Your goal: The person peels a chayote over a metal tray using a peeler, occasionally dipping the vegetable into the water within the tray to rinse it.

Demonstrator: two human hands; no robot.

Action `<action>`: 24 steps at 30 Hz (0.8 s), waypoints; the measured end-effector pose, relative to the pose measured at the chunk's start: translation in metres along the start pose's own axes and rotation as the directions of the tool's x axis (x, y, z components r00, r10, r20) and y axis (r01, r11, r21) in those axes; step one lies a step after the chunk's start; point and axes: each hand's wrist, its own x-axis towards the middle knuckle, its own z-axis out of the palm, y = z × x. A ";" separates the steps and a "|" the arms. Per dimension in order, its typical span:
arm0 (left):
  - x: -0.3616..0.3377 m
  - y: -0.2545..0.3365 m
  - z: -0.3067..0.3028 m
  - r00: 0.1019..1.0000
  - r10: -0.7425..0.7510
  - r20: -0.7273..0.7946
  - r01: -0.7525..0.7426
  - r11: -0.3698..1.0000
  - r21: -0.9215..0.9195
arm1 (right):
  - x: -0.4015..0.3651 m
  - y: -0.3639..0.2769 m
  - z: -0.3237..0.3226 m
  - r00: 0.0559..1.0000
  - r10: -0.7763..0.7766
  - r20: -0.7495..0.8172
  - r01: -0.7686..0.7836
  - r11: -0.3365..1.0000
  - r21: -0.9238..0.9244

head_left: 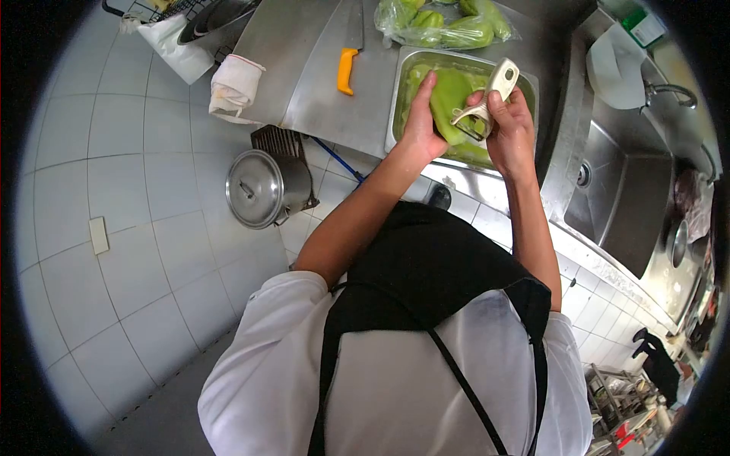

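My left hand (423, 125) is closed around the side of a light green chayote (450, 99), tilted over a metal tray (393, 114). In my right hand (511, 135) is a cream-coloured peeler (503, 79), its handle pointing up and its blade against or very close to the chayote's lower right side. Pale green pieces (480, 80) lie in the tray below, partly hidden by my hands. Just beyond the tray, a clear plastic bag (391, 24) holds several green chayotes (466, 33).
A knife with an orange handle (346, 72) lies left of the tray on the steel counter (310, 80). A rolled cloth (234, 85) rests at the counter's left end. On the right is a sink (608, 194) with a tap (673, 93). A lidded pot (255, 188) stands below left.
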 end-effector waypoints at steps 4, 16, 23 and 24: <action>-0.016 0.007 -0.002 0.989 -0.049 0.139 0.059 0.996 -0.070 | 0.001 -0.001 0.000 0.999 -0.016 -0.036 0.017 0.999 0.030; -0.016 -0.007 -0.006 0.993 -0.002 0.118 0.010 0.998 -0.063 | -0.004 0.005 0.008 0.986 -0.088 -0.139 0.075 0.992 -0.101; 0.000 -0.015 -0.011 1.000 -0.001 -0.004 0.001 0.996 -0.086 | -0.003 0.011 0.019 0.974 -0.159 -0.164 0.157 0.987 -0.025; 0.000 -0.015 -0.011 1.000 -0.019 -0.007 0.018 0.996 -0.086 | -0.002 0.013 0.018 0.974 -0.157 -0.163 0.155 0.988 -0.024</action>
